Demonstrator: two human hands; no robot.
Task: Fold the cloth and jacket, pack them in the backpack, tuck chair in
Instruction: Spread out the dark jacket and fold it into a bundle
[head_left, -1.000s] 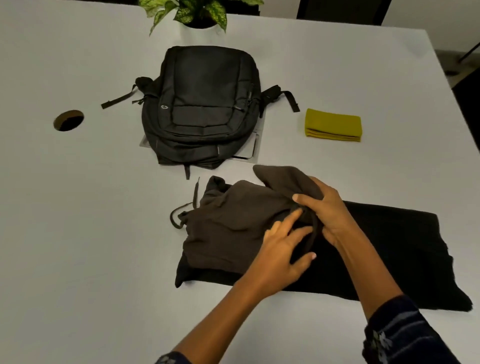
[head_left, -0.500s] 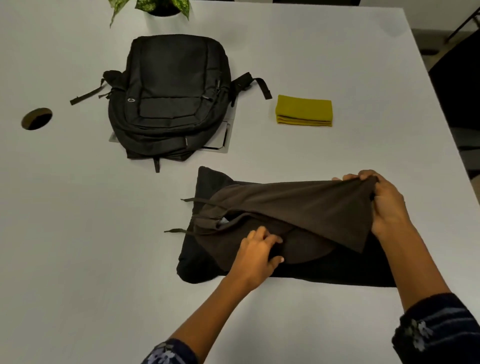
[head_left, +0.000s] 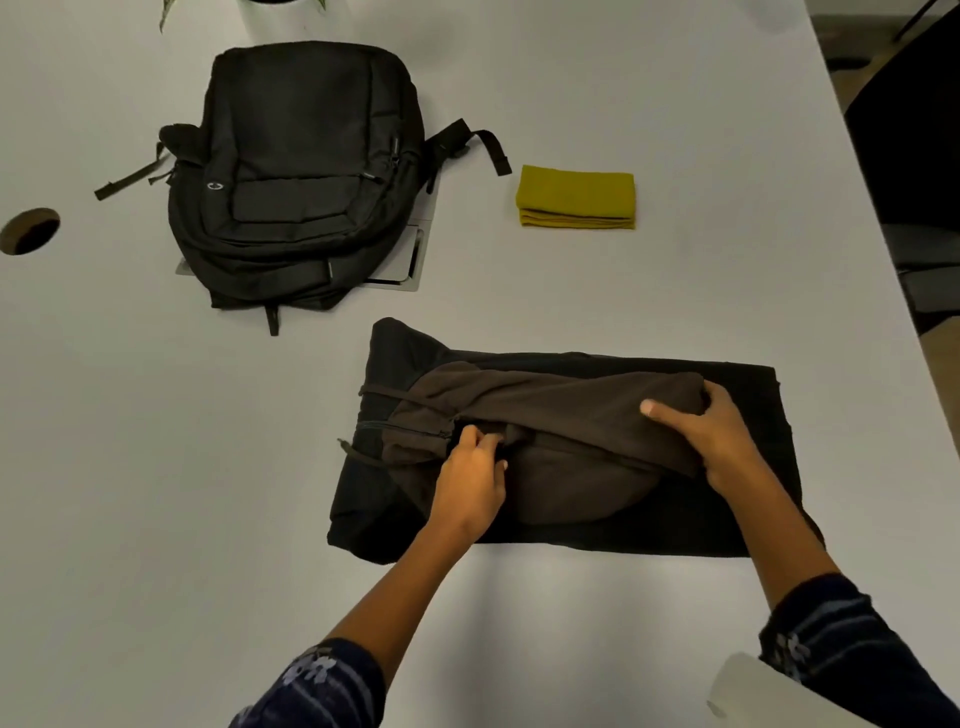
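A dark jacket (head_left: 566, 415) with a brown lining lies folded lengthwise on the white table (head_left: 156, 467), near the front. My right hand (head_left: 711, 431) grips the brown hood part and holds it pulled out to the right over the jacket body. My left hand (head_left: 475, 475) pinches the fabric near the collar and presses it down. A folded yellow cloth (head_left: 576, 196) rests farther back on the right. The black backpack (head_left: 296, 171) lies flat at the back left, shut as far as I can see.
A grey flat panel (head_left: 418, 254) pokes out from under the backpack. A round cable hole (head_left: 30, 230) is at the left edge. A plant pot (head_left: 270, 13) stands at the back. A dark chair (head_left: 914, 130) sits beyond the table's right edge.
My right hand has drawn the brown hood from the left side out to the right and lowered it onto the jacket. My left hand stayed pressing near the collar.
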